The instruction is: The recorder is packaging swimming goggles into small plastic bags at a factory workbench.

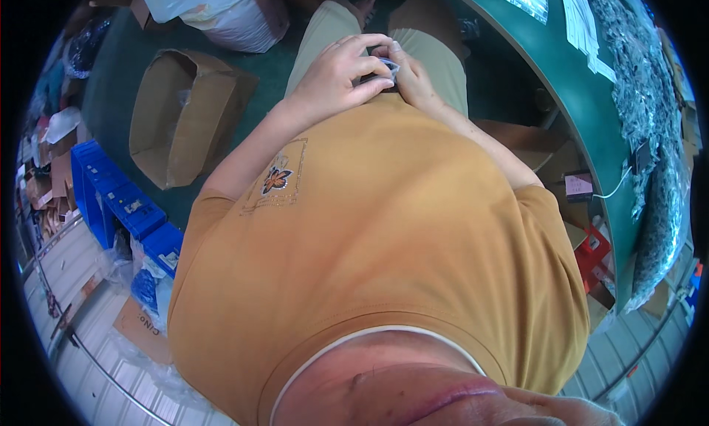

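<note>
My left hand (341, 73) and my right hand (413, 75) meet in front of my waist, above my lap. Between them is a small clear, bluish plastic piece (391, 69), mostly covered by the fingers, so its exact kind does not show. The left fingers curl over it from above, with the thumb beneath. Closed in as well, the right hand has its thumb up against the left fingertips. Something dark shows just below the plastic, too hidden to name.
An open cardboard box (173, 123) stands on the green floor at left, near a white plastic sack (221, 16). Blue plastic bins (125, 201) line the far left. At right, a green table (543, 64) curves past, bearing a heap of clear plastic bags (635, 94). Below it sits a red bin (593, 256).
</note>
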`<state>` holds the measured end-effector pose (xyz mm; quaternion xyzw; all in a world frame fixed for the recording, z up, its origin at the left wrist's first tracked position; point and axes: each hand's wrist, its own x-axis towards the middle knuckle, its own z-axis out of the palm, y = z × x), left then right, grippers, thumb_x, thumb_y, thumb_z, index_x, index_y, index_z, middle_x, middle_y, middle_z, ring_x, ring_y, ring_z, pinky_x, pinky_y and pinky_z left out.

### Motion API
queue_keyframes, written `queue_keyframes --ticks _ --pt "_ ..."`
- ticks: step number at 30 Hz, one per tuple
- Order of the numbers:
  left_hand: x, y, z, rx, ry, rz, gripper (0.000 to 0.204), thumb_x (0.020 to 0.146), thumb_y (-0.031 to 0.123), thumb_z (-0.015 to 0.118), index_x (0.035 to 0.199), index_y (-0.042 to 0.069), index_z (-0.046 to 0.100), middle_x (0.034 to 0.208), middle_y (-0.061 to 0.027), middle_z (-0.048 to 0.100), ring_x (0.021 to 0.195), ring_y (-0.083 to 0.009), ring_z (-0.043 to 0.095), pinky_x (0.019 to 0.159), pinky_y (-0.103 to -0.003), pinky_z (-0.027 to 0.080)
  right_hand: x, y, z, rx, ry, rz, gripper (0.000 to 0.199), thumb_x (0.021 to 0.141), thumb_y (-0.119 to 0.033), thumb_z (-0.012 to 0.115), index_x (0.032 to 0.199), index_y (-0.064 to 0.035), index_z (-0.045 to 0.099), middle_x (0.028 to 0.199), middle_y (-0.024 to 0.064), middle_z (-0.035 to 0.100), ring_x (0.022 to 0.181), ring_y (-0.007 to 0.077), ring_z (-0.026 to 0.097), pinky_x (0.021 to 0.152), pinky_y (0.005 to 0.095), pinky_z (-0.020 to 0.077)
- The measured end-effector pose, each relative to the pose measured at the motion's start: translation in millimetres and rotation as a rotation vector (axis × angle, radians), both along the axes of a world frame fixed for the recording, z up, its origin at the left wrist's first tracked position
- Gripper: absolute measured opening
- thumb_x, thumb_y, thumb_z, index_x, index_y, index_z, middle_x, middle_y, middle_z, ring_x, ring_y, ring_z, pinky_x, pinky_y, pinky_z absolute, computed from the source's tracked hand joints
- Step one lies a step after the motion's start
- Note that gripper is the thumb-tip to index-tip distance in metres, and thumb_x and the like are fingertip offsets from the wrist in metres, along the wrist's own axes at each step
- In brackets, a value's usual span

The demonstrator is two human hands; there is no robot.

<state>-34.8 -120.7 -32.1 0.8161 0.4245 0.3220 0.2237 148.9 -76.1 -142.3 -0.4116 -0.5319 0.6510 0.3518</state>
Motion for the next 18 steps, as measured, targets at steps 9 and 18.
queue_keyframes --ticks 9,18 --pt "-3.8 5.7 27.4 0.077 -0.179 0.048 0.010 0.088 0.014 0.076 0.090 0.005 0.071 0.130 -0.0087 0.065 0.123 -0.0253 0.058 0.103 -0.038 0.045 8.6 -2.1 2.9 0.034 0.076 0.081 0.055 0.110 -0.048 0.039 0.109 0.0004 0.067 0.101 0.0057 0.067 0.095 0.0145 0.060 0.087 0.0289 0.0471" --pt "9.8 21.9 11.3 -0.008 -0.407 0.156 0.010 0.092 0.011 0.071 0.087 0.002 0.070 0.118 -0.0102 0.071 0.108 -0.0211 0.066 0.093 -0.033 0.050 6.0 -11.6 10.1 0.103 0.004 0.025 0.054 0.110 -0.046 0.040 0.111 0.0016 0.066 0.103 0.0091 0.068 0.096 0.0163 0.061 0.088 0.0315 0.0480"
